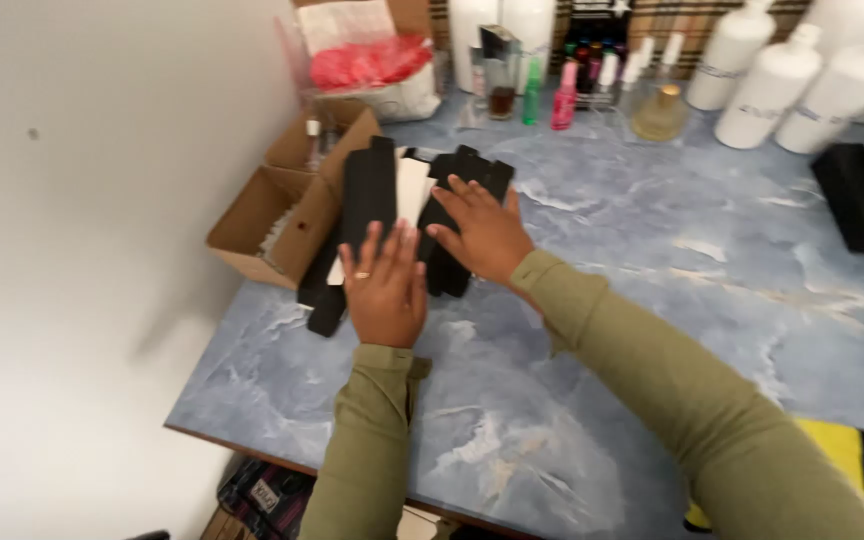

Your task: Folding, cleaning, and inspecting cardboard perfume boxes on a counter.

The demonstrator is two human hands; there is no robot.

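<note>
My left hand (384, 290) and right hand (484, 232) lie spread flat on black flat-packed cartons (372, 195); cardboard box (287, 205) crowds left, counter (652, 260) open rightward.

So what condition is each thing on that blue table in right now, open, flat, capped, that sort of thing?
Left hand: open, flat on the black flat-packed cartons.
Right hand: open, fingers spread on the black cartons.
Black flat-packed cartons: unfolded, lying flat, overlapping.
White card: flat between the black pieces.
Brown cardboard box: open, flaps up.
White bottles: upright, capped.
Small coloured bottles: upright.
</note>
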